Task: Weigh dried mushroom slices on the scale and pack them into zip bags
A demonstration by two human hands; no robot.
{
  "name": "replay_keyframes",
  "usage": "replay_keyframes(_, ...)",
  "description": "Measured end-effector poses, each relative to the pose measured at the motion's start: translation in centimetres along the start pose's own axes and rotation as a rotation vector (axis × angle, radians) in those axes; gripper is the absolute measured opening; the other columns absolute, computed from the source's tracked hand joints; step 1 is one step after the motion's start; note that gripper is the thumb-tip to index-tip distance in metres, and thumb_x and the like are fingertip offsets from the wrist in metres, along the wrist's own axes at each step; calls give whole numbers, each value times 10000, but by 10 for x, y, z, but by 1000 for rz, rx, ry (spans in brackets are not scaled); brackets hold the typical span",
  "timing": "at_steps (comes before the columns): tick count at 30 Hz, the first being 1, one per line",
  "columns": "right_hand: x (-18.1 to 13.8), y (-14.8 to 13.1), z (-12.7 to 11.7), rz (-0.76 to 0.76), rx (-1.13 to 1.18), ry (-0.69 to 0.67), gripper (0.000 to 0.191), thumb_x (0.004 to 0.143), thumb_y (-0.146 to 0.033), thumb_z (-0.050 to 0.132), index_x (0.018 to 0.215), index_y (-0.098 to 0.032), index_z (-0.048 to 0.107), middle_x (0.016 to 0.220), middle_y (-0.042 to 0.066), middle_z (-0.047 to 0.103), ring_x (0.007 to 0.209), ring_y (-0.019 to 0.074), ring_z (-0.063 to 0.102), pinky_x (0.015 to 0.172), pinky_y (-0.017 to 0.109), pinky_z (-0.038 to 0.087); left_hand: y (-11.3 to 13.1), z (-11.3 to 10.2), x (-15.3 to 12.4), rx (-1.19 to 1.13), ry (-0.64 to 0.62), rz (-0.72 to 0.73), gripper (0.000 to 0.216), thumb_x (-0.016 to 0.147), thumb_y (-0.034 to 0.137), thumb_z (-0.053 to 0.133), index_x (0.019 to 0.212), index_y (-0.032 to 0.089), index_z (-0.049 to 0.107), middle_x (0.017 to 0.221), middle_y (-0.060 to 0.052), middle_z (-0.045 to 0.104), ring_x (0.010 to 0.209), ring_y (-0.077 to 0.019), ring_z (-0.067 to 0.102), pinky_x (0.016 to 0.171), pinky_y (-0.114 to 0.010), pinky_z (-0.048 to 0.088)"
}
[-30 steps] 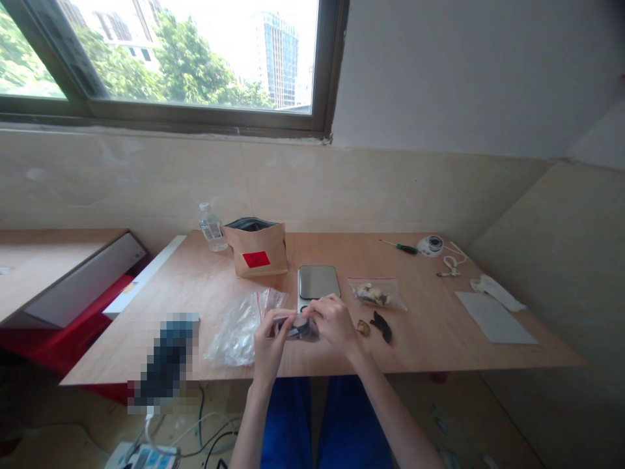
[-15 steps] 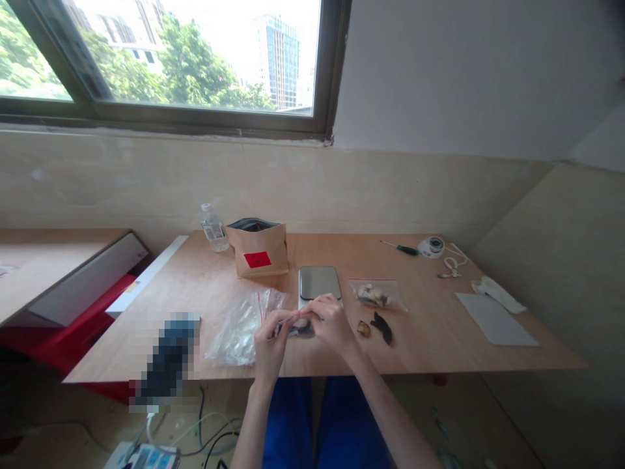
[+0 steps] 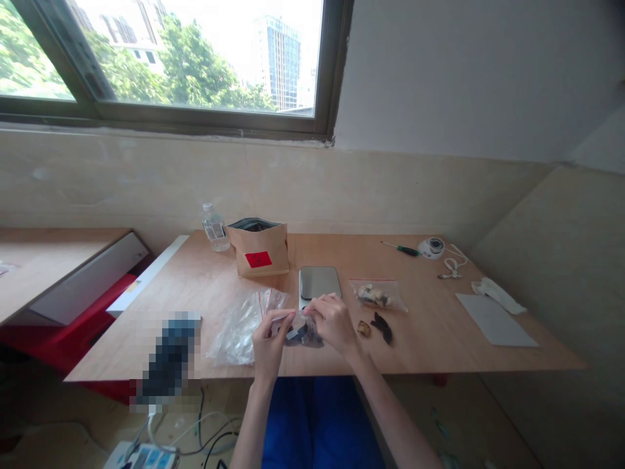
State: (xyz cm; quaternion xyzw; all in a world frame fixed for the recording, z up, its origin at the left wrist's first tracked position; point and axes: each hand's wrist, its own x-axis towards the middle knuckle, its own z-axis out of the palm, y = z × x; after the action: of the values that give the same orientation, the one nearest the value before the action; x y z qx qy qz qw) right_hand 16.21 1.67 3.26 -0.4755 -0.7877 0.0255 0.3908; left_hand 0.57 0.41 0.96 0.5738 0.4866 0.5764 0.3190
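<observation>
your desk (image 3: 439, 306), counted: one scale (image 3: 319, 283), one pouch (image 3: 266, 257), one bottle (image 3: 215, 229), one filled bag (image 3: 375, 296), one tan piece (image 3: 364, 329), one dark piece (image 3: 382, 327), one screwdriver (image 3: 407, 250), one camera (image 3: 431, 247), one sheet (image 3: 493, 320). clear bags (image 3: 234, 335) heaped on your left, can't count them.

one small bag (image 3: 303, 336), dark stuff inside, is between your two hands, near side of the scale. your left hand (image 3: 267, 332): nearly closed, thumb and fingers pinching the small bag's top edge at left. your right hand (image 3: 333, 322): fingers curled in, tips pinching the same edge at right. small gap between the two pinches. tan piece and dark piece lie apart, right of your right hand.
</observation>
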Motion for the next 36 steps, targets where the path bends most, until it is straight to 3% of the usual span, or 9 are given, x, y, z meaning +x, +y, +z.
replay_keyframes(4,1,0,-1,-72,55,-25,168,875,-148,534,766,-217,642,750,-4,696,715,144,607,724,271,389,0,-6,3,-60,-30,-54,199,742,364,653,811,185,705,799,-38,697,744,-180,635,656,-270,499)
replay_keyframes(7,0,3,-3,-16,93,-49,90,851,-210,590,796,-233,657,793,-7,700,760,145,616,743,266,409,-1,-11,6,-41,-9,-32,194,727,368,666,791,191,712,787,-37,697,750,-188,636,669,-282,506)
replay_keyframes(10,-1,7,-5,57,84,-33,124,827,-139,600,754,-225,651,770,-5,683,760,150,605,732,264,420,-1,-12,7,-14,-19,4,185,735,360,659,794,193,714,776,-37,694,734,-183,633,661,-283,511)
replay_keyframes(16,-3,6,-4,41,20,1,247,815,-18,503,738,-209,640,736,25,646,743,173,574,699,274,407,-2,-6,6,-40,-38,-46,193,736,359,661,809,189,715,787,-38,700,724,-180,647,600,-253,507)
replay_keyframes(22,-2,13,-12,56,93,-76,90,851,-192,579,813,-225,653,782,5,675,768,163,583,739,276,416,5,-16,9,-9,-38,-46,196,732,358,665,791,176,710,808,-42,704,742,-187,650,636,-267,514)
replay_keyframes(30,-5,13,-15,125,-30,-36,235,773,-10,521,678,-197,626,700,22,594,711,169,539,649,266,387,-2,-12,9,-33,-1,-52,210,720,364,676,798,170,703,789,-40,695,727,-185,652,626,-266,519)
replay_keyframes(36,-7,21,-20,134,152,-71,158,842,-117,545,744,-208,629,763,5,662,757,163,566,712,260,415,-1,-12,8,-96,45,-139,245,694,382,690,775,152,701,797,-57,698,722,-185,649,595,-254,511)
